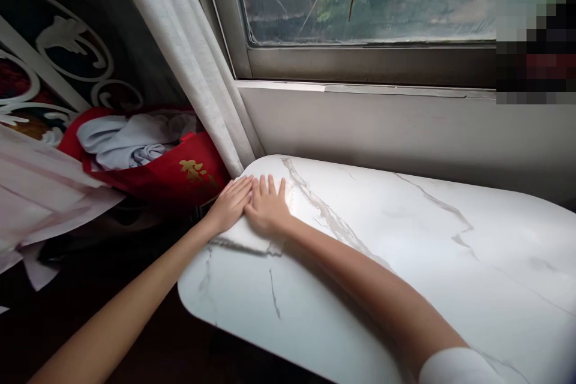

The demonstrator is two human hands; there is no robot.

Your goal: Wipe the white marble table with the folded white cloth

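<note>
Cloth (243, 237), white, wavy-edged, lies on marbled tabletop (414, 234) under left hand (228, 206) and right hand (269, 209), each grip flat, clasping nothing.

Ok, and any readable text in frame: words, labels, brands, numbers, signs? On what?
No readable text.
Red bag: gold mark, too small and blurred to tell whether it is writing or a motif.
Cloth, table, window: no lettering seen.
Top right corner: pixelated, unreadable.
</note>
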